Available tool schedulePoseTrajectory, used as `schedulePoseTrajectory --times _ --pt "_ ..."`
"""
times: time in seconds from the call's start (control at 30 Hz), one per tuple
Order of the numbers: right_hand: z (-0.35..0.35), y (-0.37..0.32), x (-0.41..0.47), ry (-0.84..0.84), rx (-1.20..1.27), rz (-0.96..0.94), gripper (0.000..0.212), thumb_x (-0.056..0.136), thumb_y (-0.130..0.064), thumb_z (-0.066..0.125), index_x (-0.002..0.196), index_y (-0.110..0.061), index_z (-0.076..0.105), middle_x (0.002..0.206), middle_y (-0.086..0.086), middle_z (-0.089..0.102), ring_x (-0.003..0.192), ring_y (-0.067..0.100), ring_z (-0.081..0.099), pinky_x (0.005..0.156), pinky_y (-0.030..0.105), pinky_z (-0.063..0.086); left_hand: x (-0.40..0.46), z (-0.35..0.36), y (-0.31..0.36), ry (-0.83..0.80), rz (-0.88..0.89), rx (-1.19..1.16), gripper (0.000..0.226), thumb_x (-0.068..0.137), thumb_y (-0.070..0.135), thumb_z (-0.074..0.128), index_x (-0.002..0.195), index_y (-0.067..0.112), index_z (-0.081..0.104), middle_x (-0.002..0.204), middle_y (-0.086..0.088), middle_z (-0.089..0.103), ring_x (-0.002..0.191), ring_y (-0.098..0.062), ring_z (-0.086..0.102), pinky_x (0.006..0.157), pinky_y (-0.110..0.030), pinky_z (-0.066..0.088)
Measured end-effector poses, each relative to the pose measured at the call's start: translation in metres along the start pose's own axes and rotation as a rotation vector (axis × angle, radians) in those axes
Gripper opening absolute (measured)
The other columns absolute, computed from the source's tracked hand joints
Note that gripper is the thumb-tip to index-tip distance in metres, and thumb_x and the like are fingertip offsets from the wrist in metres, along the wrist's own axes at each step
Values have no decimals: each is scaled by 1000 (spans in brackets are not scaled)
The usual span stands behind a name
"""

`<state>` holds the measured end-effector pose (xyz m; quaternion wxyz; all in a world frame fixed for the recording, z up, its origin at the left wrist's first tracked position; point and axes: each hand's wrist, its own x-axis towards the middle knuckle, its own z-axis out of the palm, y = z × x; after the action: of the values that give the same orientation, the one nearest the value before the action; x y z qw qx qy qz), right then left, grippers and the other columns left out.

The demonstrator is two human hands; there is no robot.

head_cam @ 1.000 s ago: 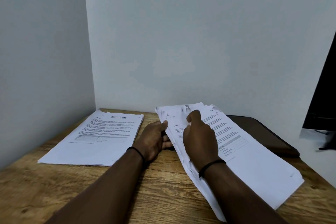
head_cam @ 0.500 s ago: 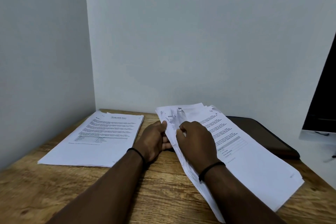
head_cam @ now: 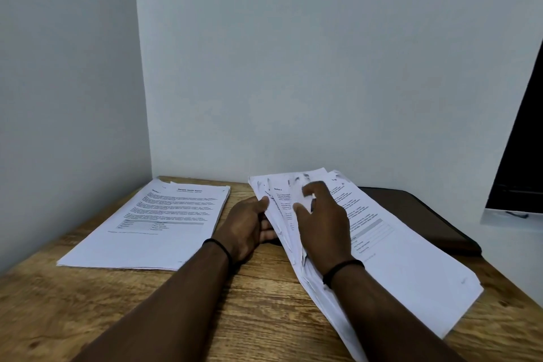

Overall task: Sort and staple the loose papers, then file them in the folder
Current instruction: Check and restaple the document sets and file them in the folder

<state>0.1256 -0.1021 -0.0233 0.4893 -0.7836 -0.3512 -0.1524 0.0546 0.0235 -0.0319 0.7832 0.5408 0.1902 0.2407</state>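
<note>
A loose stack of printed white papers (head_cam: 396, 258) lies slanted on the right of the wooden table. My left hand (head_cam: 249, 226) grips the stack's left edge, thumb on top and fingers underneath. My right hand (head_cam: 320, 223) lies on top of the stack and pinches a sheet near its upper left corner, which is lifted and blurred. A second, neat pile of papers (head_cam: 152, 226) lies flat on the left. A dark brown folder (head_cam: 423, 214) lies under and behind the right stack. No stapler shows.
The wooden table (head_cam: 235, 303) sits in a corner between two pale walls. A dark monitor (head_cam: 520, 156) stands at the right edge, beside a white surface (head_cam: 511, 244).
My right hand's fingers have shifted up and right over the top sheets, leafing through them. The left hand keeps its hold on the stack's edge.
</note>
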Motion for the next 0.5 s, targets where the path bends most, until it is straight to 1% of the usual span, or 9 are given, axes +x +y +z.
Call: schedulePoseTrajectory --times 0.07,0.1,0.17,0.2,0.27,0.3,0.33,0.4,0.5 --pt "-1 -2 -1 1 -37 -57 38 96 -16 57 129 -33 47 89 -4 60 83 23 62 70 32 48 0 0 0 -1 -1 4 30 108 21 38 120 8 63 109 -13 75 96 -28 74 70 -39 61" --pt "-2 -3 0 -2 -68 -93 42 97 -14 53 134 -34 47 96 -3 63 87 22 62 73 33 49 0 0 0 -5 1 5 30 108 21 39 119 8 63 109 -13 75 95 -28 74 71 -39 61" --pt "-1 -3 0 -41 -110 -135 35 99 -19 49 132 -31 56 106 -1 65 98 20 62 79 32 48 0 0 0 -10 4 4 31 108 22 39 121 7 63 109 -14 74 93 -28 74 70 -39 61" --pt "-1 -4 -1 -73 -121 -148 30 99 -26 51 128 -29 60 109 -2 66 103 18 62 81 30 47 0 0 0 -13 6 0 31 108 22 39 121 7 63 110 -15 74 91 -28 74 69 -39 61" --pt "0 -5 -3 -129 -156 -160 33 96 -41 58 126 -29 62 113 -5 65 107 14 60 83 29 46 0 -1 0 -23 7 -2 33 108 23 39 123 6 63 110 -16 74 91 -28 73 69 -39 61" --pt "1 -4 -4 -137 -173 -166 36 94 -44 60 127 -30 60 113 -6 65 107 14 60 82 29 46 0 -1 0 -29 8 -2 33 108 23 39 123 6 63 111 -16 74 91 -28 73 70 -39 61" --pt "1 -5 -3 -129 -193 -168 35 94 -40 60 128 -30 58 112 -6 65 106 15 61 80 29 45 0 0 0 -31 7 -2 33 108 23 39 124 6 62 111 -16 73 91 -28 73 71 -40 61" --pt "0 -6 -2 -85 -208 -164 37 94 -24 55 130 -30 52 104 -3 66 97 20 63 71 29 43 0 0 -1 -27 5 -2 33 108 24 38 123 7 62 111 -15 74 92 -28 73 73 -41 61" --pt "0 -6 -2 -26 -202 -171 52 90 -7 46 134 -34 46 94 -1 62 81 23 61 64 32 44 2 0 -2 -16 -1 5 36 108 29 37 122 9 63 111 -13 74 96 -28 73 77 -41 60"
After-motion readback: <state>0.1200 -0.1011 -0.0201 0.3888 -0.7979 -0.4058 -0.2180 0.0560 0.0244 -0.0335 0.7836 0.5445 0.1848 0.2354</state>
